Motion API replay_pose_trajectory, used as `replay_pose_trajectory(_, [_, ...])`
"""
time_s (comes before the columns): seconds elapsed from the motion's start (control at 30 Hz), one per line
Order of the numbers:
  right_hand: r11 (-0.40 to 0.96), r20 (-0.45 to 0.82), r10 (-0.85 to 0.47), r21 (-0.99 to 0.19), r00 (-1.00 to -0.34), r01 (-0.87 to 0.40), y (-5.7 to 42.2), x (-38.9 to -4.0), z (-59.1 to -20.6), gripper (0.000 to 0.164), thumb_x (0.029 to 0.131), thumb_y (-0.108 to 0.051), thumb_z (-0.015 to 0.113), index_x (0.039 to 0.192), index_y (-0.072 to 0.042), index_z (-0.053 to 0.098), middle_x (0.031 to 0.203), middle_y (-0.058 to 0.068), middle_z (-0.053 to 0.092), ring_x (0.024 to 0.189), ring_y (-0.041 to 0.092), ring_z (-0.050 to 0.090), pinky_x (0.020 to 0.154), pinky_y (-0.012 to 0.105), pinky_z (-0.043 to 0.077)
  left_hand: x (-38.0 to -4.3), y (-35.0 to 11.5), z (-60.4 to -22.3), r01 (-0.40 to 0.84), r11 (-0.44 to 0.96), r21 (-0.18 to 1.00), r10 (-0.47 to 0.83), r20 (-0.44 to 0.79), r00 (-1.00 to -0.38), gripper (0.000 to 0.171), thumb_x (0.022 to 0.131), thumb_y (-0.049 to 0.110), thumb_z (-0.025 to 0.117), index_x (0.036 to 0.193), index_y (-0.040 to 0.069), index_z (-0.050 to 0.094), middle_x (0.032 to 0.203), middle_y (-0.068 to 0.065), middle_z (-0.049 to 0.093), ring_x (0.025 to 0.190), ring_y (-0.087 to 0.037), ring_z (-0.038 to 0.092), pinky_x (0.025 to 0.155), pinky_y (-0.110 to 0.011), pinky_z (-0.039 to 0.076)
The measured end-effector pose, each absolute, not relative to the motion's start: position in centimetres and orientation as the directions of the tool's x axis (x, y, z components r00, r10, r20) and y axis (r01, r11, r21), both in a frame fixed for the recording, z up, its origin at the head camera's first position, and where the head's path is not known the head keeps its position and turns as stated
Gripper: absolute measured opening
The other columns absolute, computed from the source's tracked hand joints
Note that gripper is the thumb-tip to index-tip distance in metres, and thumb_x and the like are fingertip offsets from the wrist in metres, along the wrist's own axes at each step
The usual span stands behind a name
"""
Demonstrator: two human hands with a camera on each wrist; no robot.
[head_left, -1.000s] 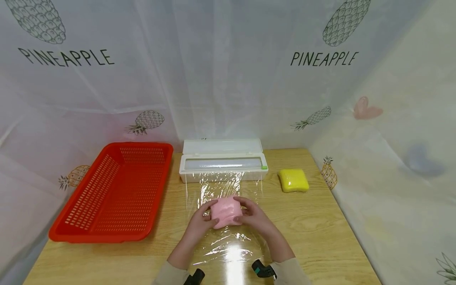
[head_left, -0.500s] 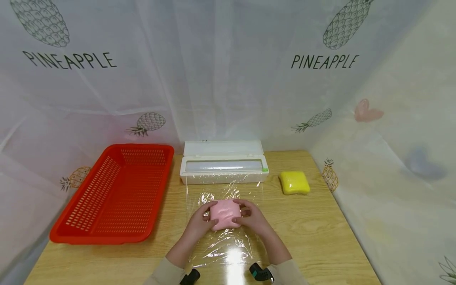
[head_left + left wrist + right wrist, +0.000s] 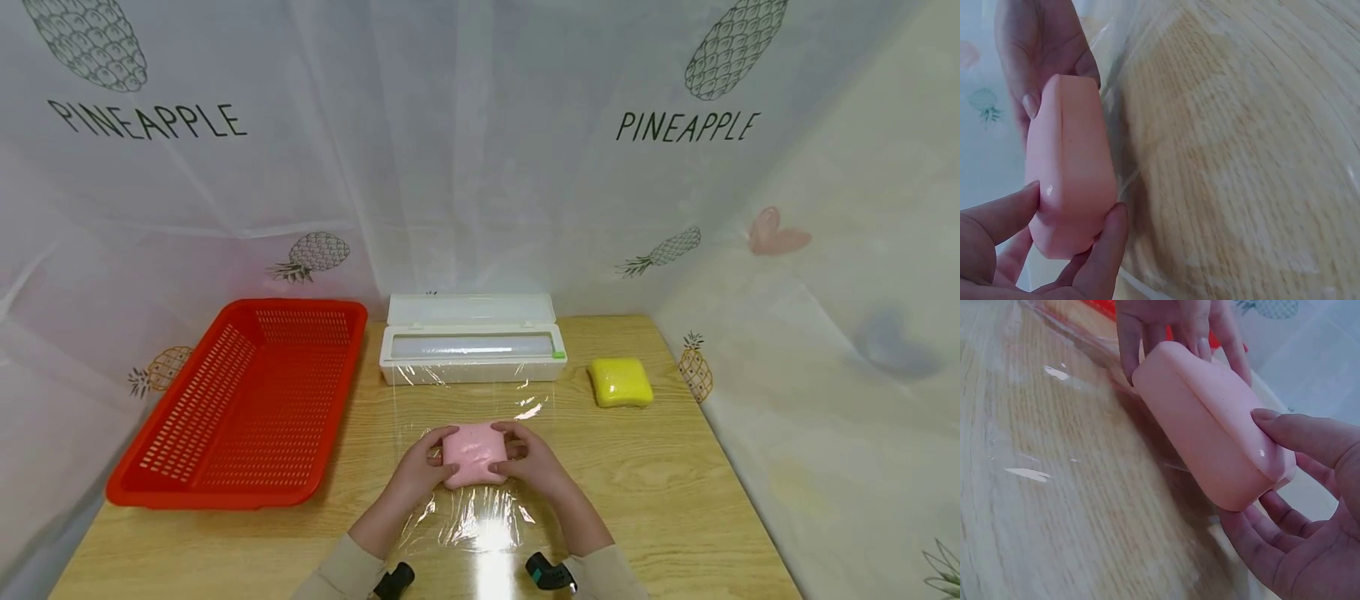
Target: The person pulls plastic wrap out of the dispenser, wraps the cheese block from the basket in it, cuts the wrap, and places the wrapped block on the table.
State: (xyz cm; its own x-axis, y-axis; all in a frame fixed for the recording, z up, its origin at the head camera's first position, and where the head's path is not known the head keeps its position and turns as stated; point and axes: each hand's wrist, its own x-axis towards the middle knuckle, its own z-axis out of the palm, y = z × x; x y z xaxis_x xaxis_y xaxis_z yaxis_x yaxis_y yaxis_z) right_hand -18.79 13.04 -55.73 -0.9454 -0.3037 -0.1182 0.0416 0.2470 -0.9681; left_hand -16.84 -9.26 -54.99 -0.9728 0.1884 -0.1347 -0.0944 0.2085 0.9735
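A pink block with rounded edges (image 3: 474, 455) is held low over clear cling film (image 3: 480, 521), between two hands. My left hand (image 3: 416, 468) grips its left end, thumb on the near face and fingers around the far side. At the right end my right hand (image 3: 538, 460) pinches it in the same way. In the left wrist view the pink block (image 3: 1072, 162) is tilted on edge, and the wood shows through the film beside it. The right wrist view has the block (image 3: 1210, 425) with both hands on its ends. Its underside is partly hidden.
Behind the hands stands a white cling film dispenser (image 3: 474, 372), lid raised, film drawn out from it toward me. A yellow block (image 3: 621, 382) with a glossy surface lies to the right. On the left sits a red plastic basket (image 3: 318, 492). Printed curtains border the wooden table (image 3: 675, 517).
Both hands have brought the pink block slightly toward me. The film between block and dispenser shows fewer creases, while bright wrinkles show in front of the block.
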Motion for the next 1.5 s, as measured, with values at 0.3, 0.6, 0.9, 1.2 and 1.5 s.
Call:
replay_pose_trajectory(0.3, [0.264, -0.116, -0.281, -0.964, -0.953, 0.039, 12.8, -19.0, -56.6, 0.061, 0.077, -0.002, 0.079, 0.132, -0.003, 0.055, 0.111, 0.015, 0.054, 0.092, 0.026, 0.058, 0.071, 0.03, 0.052, -17.4, -9.5, -55.6, -0.073, 0.274, 0.959, 0.208, -0.133, -0.969, 0.055, 0.083, -0.009, 0.07, 0.135, 0.002, 0.054, 0.137, -0.03, 0.044, 0.091, -0.026, 0.063, 0.068, -0.032, 0.056])
replay_pose_trajectory(0.6, [0.3, -0.121, -0.271, -0.953, -0.955, 0.036, 12.5, -19.1, -56.6, 0.06, 0.077, -0.002, 0.08, 0.131, -0.003, 0.056, 0.107, 0.014, 0.055, 0.089, 0.025, 0.055, 0.066, 0.029, 0.051, -17.8, -9.5, -55.8, -0.036, 0.332, 0.942, 0.207, -0.11, -0.972, 0.053, 0.083, -0.007, 0.072, 0.133, 0.0, 0.056, 0.124, -0.027, 0.052, 0.084, -0.021, 0.06, 0.065, -0.028, 0.054])
replay_pose_trajectory(0.9, [0.27, -0.113, -0.282, -0.962, -0.953, 0.035, 12.6, -19.0, -56.5, 0.062, 0.076, 0.0, 0.08, 0.132, -0.003, 0.055, 0.108, 0.014, 0.055, 0.089, 0.026, 0.057, 0.066, 0.03, 0.052, -17.6, -9.5, -55.6, -0.058, 0.338, 0.939, 0.189, -0.129, -0.974, 0.054, 0.082, -0.005, 0.073, 0.133, 0.002, 0.056, 0.126, -0.027, 0.05, 0.089, -0.024, 0.058, 0.068, -0.031, 0.054])
replay_pose_trajectory(1.2, [0.263, -0.132, -0.327, -0.964, -0.936, 0.044, 12.8, -18.7, -56.4, 0.057, 0.075, 0.002, 0.08, 0.126, -0.002, 0.056, 0.106, 0.014, 0.053, 0.087, 0.024, 0.056, 0.066, 0.027, 0.051, -16.9, -10.0, -56.1, -0.104, 0.232, 0.967, 0.231, -0.158, -0.96, 0.057, 0.082, -0.011, 0.07, 0.135, 0.001, 0.052, 0.124, -0.026, 0.047, 0.089, -0.026, 0.062, 0.068, -0.035, 0.056])
replay_pose_trajectory(1.5, [0.305, -0.127, -0.347, -0.952, -0.929, 0.016, 12.8, -18.4, -55.6, 0.055, 0.073, 0.002, 0.082, 0.121, 0.001, 0.055, 0.1, 0.015, 0.053, 0.086, 0.027, 0.054, 0.067, 0.028, 0.048, -16.3, -10.0, -55.9, -0.109, 0.235, 0.966, 0.246, -0.168, -0.955, 0.058, 0.081, -0.011, 0.071, 0.134, 0.003, 0.052, 0.132, -0.027, 0.041, 0.091, -0.027, 0.062, 0.068, -0.034, 0.056])
